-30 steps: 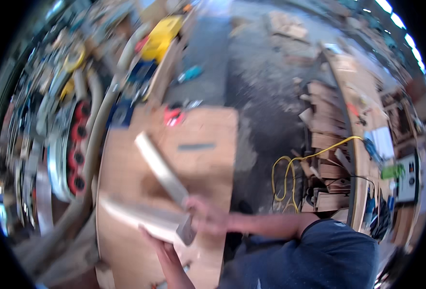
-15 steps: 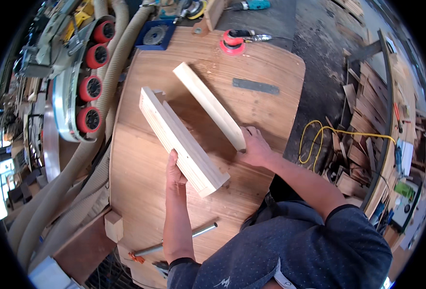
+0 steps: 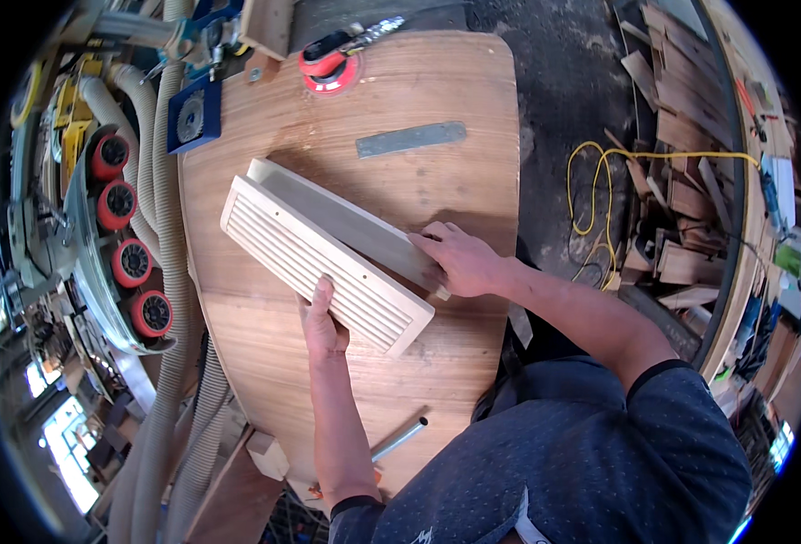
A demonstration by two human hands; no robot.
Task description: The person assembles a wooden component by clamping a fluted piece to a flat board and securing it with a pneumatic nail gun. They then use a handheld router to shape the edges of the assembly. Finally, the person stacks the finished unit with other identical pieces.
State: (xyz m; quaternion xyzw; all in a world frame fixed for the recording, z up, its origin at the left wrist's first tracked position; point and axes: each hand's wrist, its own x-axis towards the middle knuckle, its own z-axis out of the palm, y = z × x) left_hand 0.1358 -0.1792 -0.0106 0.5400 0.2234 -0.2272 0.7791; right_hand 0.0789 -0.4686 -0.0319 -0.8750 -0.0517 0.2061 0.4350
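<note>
My left hand grips a pale wooden piece with a grooved face, its thumb on the grooves and its other fingers hidden behind. Two small dark holes show along that piece's upper border. Behind it and nearly parallel lies a plain pale wooden board. My right hand is closed around the near right end of this board, with some fingertips out of sight. The two wooden pieces look close together; whether they touch is hard to tell.
Beyond them on the wooden table lie a flat grey metal strip and a red sander. A blue tray holds a saw blade. Near me lies a metal tube. Hoses run left; a yellow cord lies right.
The plain board has come close against the back of the grooved piece. The grooved piece has turned, so its grooved face now shows. My view has shifted too.
</note>
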